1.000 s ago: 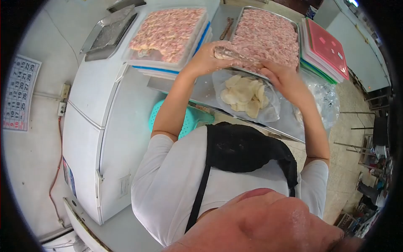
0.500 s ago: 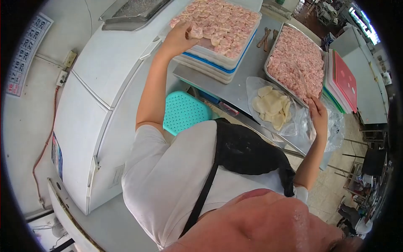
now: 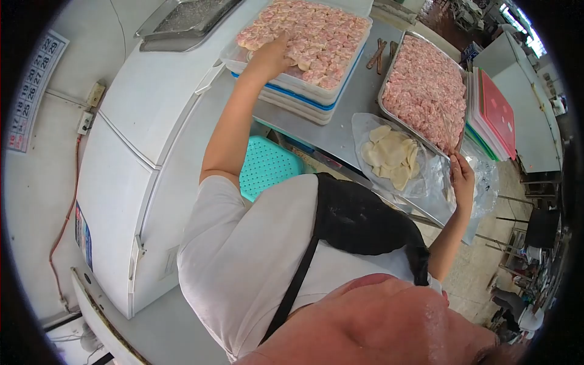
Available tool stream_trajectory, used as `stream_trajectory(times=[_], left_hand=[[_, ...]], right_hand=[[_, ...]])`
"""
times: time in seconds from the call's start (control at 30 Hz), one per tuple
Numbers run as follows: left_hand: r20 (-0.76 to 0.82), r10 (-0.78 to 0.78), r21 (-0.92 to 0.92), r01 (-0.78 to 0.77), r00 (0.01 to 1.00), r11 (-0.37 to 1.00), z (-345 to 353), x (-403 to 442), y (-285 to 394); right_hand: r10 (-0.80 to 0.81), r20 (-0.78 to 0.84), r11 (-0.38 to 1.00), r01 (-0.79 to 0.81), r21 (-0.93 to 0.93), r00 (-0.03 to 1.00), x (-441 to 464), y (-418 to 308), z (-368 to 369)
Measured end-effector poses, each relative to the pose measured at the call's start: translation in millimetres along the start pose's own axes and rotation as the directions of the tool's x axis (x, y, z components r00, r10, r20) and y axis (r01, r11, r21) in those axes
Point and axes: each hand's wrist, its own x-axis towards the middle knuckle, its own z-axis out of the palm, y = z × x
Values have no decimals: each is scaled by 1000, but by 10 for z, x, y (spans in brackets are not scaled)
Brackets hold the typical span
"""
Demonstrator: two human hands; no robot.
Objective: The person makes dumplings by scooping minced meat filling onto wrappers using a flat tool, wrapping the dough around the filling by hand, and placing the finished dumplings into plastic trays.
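Note:
My left hand (image 3: 271, 58) reaches over a clear plastic box (image 3: 350, 70) filled with rows of pink, meat-filled dumplings (image 3: 328, 36). Its fingers are drawn together among the dumplings near the box's near left part, and what they hold, if anything, is hidden. My right hand (image 3: 462, 176) is closed on the end of a thin spreading tool (image 3: 449, 131) at the near right corner of a metal tray. The tool's blade lies against the ground meat (image 3: 426, 79) in that tray. Below the tray, pale round wrappers (image 3: 392, 155) rest in a pile on a plastic bag (image 3: 360, 131).
Stacked lids (image 3: 496, 112), red on top, stand right of the tray. Wooden sticks (image 3: 377, 55) lie between box and tray. Metal trays (image 3: 188, 21) sit on the white freezer (image 3: 152, 103) at left. A turquoise stool (image 3: 267, 167) is under the table's near edge.
My hands were together over the meat tray, then parted. My left hand carried a dumpling to the box and is now lower among the rows. My right hand stays by the tray with the tool.

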Motion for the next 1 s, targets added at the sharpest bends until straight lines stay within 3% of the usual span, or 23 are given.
stream_trajectory(times=[0.03,0.07,0.13,0.2,0.27,0.3,0.4,0.47,0.53,0.63,0.73,0.83,0.93,1.0], left_hand=[[27,2,-76,0,1000,997,-82,-32,59],[57,10,-154,-1,998,988,-148,-67,120],[48,71,-115,-65,996,991,-236,-139,192],[34,-24,114,20,999,993,-454,-238,747],[-105,-16,-43,11,994,999,-430,-296,1235],[-175,-29,-121,8,984,993,-378,-328,1429],[-211,236,-324,-295,949,899,37,-397,2056],[-141,340,-479,-365,930,799,568,-402,2362],[50,431,-447,-366,901,816,1153,-416,2504],[302,415,-423,-269,858,865,1960,-503,2518],[225,490,-371,-391,842,842,2364,-565,2740],[53,604,-106,-597,795,795,2579,-612,2912],[166,541,-113,-529,825,841,2613,-565,2791],[252,364,-109,-347,897,932,2486,-532,2711]], right_hand=[[18,12,999,-17,-44,1000,53,20,-18],[-95,43,992,99,-81,995,123,54,-32],[-294,94,940,305,-154,951,270,157,-110],[-235,123,889,264,-373,964,402,206,-302],[-366,210,793,422,-439,906,609,370,-559],[-323,233,691,396,-605,918,672,311,-686],[-217,236,413,308,-857,947,798,-79,-1023],[-233,253,231,306,-923,939,952,-69,-1147],[-303,316,25,339,-940,899,1140,56,-1229],[-344,441,-119,428,-896,829,1316,347,-1078],[-406,543,-78,564,-822,735,1325,652,-798],[-448,550,-64,589,-806,704,1216,746,-802],[-279,533,72,571,-818,799,1035,691,-946],[-285,498,240,564,-790,819,952,801,-990]])
